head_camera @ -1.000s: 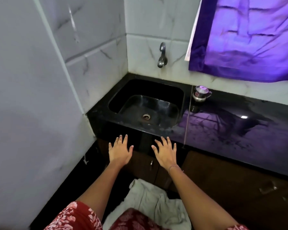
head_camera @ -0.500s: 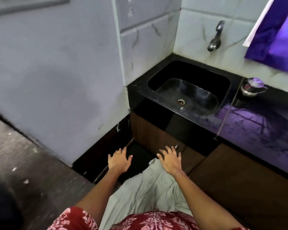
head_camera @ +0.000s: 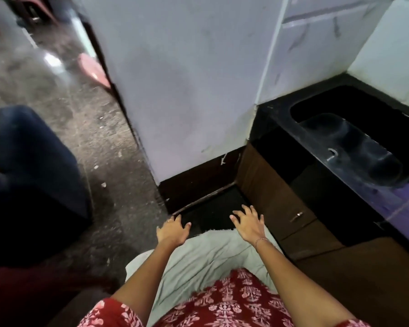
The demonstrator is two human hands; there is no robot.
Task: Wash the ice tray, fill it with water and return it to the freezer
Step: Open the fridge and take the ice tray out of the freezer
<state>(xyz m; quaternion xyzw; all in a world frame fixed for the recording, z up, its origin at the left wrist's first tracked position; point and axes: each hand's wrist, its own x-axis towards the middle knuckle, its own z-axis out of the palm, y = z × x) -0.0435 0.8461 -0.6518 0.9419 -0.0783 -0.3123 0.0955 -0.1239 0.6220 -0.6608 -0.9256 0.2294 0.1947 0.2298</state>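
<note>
The left grip (head_camera: 172,232) and the right grip (head_camera: 248,226) are held out low in front. Their fingers are spread and they hold nothing. Pale cloth (head_camera: 210,253) lies under the wrists. The black sink (head_camera: 354,142) is up on the right, set in the black tabletop (head_camera: 269,112). A brown cupboard (head_camera: 269,192) is below it. I cannot tell where the ice tray is.

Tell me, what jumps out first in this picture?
Two bare hands, the left hand and the right hand, spread open and empty, low in the middle above a red flowered cloth. At the far right, a black sink sits sunk in a dark counter. A big pale wall fills the middle behind.
</note>
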